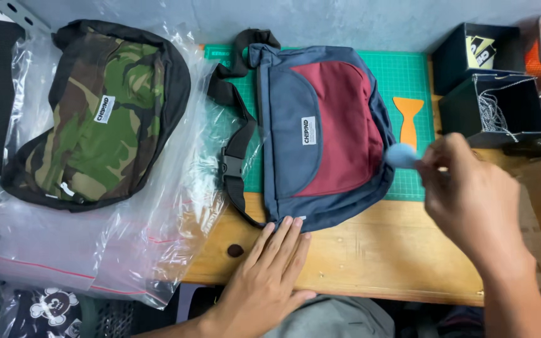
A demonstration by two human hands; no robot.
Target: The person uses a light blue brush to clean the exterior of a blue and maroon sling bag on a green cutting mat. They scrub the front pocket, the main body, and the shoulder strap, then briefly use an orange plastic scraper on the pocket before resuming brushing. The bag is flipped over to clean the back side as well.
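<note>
1. Right hand (471,197) has its grip pinched around a small pale blue thing (401,154), blurred so I cannot tell what it is; it sits just off the right edge of the blue and maroon sling bag (324,134)
2. Left hand (270,275) lies flat with its grip released, fingers spread, fingertips (288,222) touching the bottom edge of that bag
3. Bag lies face up on a green cutting mat (408,75), its lower part hanging over onto the wooden counter (377,250)
4. Its black strap (236,134) with a plastic buckle runs down the bag's left side, partly over a clear plastic sleeve (176,219)
5. Left of the bag, well apart, a camouflage bag (104,112) rests inside another clear plastic sleeve
6. Right of the bag, on the mat, lies an orange scraper (407,119), just above the pale blue thing
7. Farther right of the bag stand two dark open boxes (489,81), the nearer one holding a tangle of thin chain or cord
8. Below the bag and to its left, a dark round knot (235,250) marks the counter
</note>
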